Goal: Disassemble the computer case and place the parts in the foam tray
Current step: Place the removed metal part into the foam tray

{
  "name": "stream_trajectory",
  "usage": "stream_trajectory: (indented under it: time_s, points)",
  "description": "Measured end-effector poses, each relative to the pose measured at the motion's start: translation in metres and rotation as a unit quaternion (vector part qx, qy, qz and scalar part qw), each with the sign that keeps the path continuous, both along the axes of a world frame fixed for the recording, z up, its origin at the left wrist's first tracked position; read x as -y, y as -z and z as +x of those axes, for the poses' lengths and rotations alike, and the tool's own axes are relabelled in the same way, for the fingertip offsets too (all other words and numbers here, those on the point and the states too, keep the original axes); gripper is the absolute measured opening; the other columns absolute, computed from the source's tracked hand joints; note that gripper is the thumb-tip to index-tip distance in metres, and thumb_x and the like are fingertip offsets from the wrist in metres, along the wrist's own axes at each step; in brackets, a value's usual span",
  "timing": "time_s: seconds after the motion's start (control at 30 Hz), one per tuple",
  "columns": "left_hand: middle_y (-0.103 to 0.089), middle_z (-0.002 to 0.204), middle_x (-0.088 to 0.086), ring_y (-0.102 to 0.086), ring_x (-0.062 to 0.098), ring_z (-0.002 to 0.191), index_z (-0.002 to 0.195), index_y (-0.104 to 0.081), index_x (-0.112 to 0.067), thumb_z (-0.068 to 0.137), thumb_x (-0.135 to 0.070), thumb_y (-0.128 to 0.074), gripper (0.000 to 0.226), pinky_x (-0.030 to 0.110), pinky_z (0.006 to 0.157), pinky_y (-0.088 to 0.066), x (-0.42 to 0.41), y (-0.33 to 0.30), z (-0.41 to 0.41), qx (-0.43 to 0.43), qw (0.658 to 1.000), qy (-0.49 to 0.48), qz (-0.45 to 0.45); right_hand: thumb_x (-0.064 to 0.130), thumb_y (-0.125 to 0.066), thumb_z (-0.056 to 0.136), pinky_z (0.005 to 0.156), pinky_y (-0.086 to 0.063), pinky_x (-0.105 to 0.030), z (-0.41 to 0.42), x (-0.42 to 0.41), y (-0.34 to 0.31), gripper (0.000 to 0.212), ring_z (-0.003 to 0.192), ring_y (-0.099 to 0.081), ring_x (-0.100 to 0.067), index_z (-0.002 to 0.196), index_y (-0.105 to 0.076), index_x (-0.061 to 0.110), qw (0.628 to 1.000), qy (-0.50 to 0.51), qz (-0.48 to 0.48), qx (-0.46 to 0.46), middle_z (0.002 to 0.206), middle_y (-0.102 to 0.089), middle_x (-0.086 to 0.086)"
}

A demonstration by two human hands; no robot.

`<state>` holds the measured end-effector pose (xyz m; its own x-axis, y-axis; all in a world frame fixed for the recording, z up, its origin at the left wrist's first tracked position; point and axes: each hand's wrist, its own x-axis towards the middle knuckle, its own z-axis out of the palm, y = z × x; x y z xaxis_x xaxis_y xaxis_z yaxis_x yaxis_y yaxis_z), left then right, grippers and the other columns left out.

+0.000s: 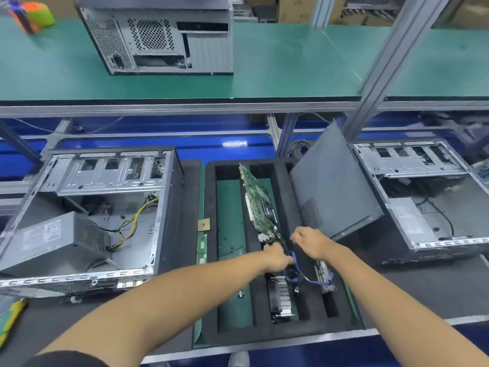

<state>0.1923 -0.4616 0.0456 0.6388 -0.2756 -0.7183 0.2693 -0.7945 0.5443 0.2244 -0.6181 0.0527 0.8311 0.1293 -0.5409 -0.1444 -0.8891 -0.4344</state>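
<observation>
Foam tray lies on the desk between two opened cases, its long slots running away from the person. Over its middle slots, the left hand has its fingers curled at the near end of a tilted green circuit board; whether they pinch the board or the blue cable is hidden. The right hand hovers with fingers bent, its grip unclear. A grey side panel leans against the tray's right edge, crowding that side. Below, a heatsink fills one slot.
</observation>
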Motion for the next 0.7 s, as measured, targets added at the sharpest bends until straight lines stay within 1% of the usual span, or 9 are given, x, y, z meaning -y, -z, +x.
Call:
stream_trajectory:
  time_s: [0.07, 0.13, 0.2, 0.3, 0.4, 0.5, 0.57, 0.63, 0.7]
  points:
    - [-0.039, 0.152, 0.027, -0.046, 0.044, 0.134, 0.151, -0.037, -0.003, 0.103, -0.042, -0.052, 0.064, 0.046, 0.108, -0.043, -0.005, -0.010, -0.001, 0.042, 0.996, 0.054, 0.060, 0.020, -0.039, 0.106, 0.097, -0.045, -0.035, 0.000, -0.007, 0.001, 0.026, 0.113, -0.060, -0.028, 0.117, -0.062, 0.013, 0.999, 0.022, 0.037, 0.009, 0.116, -0.068, -0.007]
    - [-0.046, 0.144, 0.031, -0.052, 0.046, 0.125, 0.145, -0.044, 0.002, 0.106, -0.030, -0.048, 0.051, 0.045, 0.099, -0.047, -0.014, -0.027, 0.001, 0.096, 0.989, 0.102, 0.046, 0.016, -0.041, 0.105, 0.098, -0.045, -0.036, 0.006, -0.021, -0.003, 0.023, 0.113, -0.059, -0.028, 0.113, -0.062, 0.019, 0.996, 0.029, 0.069, 0.049, 0.110, -0.067, -0.006]
    - [-0.056, 0.129, 0.032, -0.058, 0.046, 0.114, 0.131, -0.052, 0.007, 0.105, -0.020, -0.048, 0.037, 0.046, 0.091, -0.051, -0.031, -0.052, 0.007, 0.150, 0.975, 0.164, 0.015, 0.012, -0.044, 0.101, 0.100, -0.043, -0.044, 0.017, -0.042, -0.010, 0.025, 0.114, -0.054, -0.029, 0.109, -0.066, 0.021, 0.990, 0.028, 0.079, 0.117, 0.110, -0.064, -0.007]
    - [-0.060, 0.119, 0.015, -0.061, 0.035, 0.105, 0.121, -0.062, -0.006, 0.103, -0.021, -0.052, 0.026, 0.046, 0.088, -0.053, -0.081, -0.091, 0.023, 0.258, 0.941, 0.219, 0.008, 0.008, -0.046, 0.098, 0.095, -0.039, -0.046, 0.030, -0.084, -0.028, 0.026, 0.109, -0.040, -0.022, 0.104, -0.063, 0.026, 0.967, 0.024, 0.124, 0.219, 0.103, -0.056, 0.001]
    - [-0.055, 0.106, 0.002, -0.053, 0.026, 0.107, 0.115, -0.062, -0.019, 0.102, -0.031, -0.057, 0.019, 0.042, 0.086, -0.048, -0.167, -0.124, 0.037, 0.376, 0.905, 0.197, 0.009, 0.011, -0.050, 0.097, 0.089, -0.035, -0.040, 0.034, -0.140, -0.049, 0.021, 0.106, -0.032, -0.016, 0.106, -0.060, 0.027, 0.952, -0.018, 0.155, 0.263, 0.103, -0.047, 0.005]
    - [-0.047, 0.118, 0.002, -0.039, 0.021, 0.113, 0.121, -0.055, -0.017, 0.101, -0.043, -0.059, 0.033, 0.040, 0.098, -0.040, -0.283, -0.138, 0.039, 0.439, 0.890, 0.124, 0.020, 0.015, -0.060, 0.094, 0.085, -0.027, -0.030, 0.022, -0.210, -0.059, 0.024, 0.111, -0.030, -0.017, 0.110, -0.056, 0.032, 0.953, -0.079, 0.185, 0.228, 0.110, -0.042, 0.004]
    - [-0.037, 0.124, -0.002, -0.034, 0.017, 0.116, 0.125, -0.048, -0.019, 0.098, -0.061, -0.054, 0.051, 0.039, 0.102, -0.037, -0.363, -0.136, 0.031, 0.427, 0.894, 0.111, 0.083, 0.018, -0.062, 0.094, 0.082, -0.029, -0.023, 0.008, -0.259, -0.058, 0.031, 0.115, -0.028, -0.017, 0.117, -0.050, 0.034, 0.955, -0.079, 0.225, 0.178, 0.117, -0.036, 0.003]
    - [-0.034, 0.125, -0.003, -0.033, 0.018, 0.115, 0.130, -0.043, -0.019, 0.090, -0.081, -0.043, 0.074, 0.042, 0.104, -0.037, -0.431, -0.128, 0.017, 0.404, 0.886, 0.135, 0.183, 0.024, -0.063, 0.094, 0.091, -0.033, -0.032, -0.001, -0.300, -0.054, 0.042, 0.118, -0.028, -0.019, 0.131, -0.044, 0.030, 0.959, -0.048, 0.227, 0.164, 0.126, -0.029, 0.002]
    - [-0.036, 0.130, 0.003, -0.037, 0.023, 0.116, 0.138, -0.041, -0.015, 0.082, -0.091, -0.038, 0.095, 0.044, 0.107, -0.037, -0.481, -0.116, -0.004, 0.377, 0.881, 0.146, 0.246, 0.023, -0.065, 0.093, 0.101, -0.038, -0.043, -0.005, -0.338, -0.050, 0.056, 0.123, -0.031, -0.027, 0.142, -0.037, 0.019, 0.963, -0.012, 0.184, 0.196, 0.137, -0.026, -0.005]
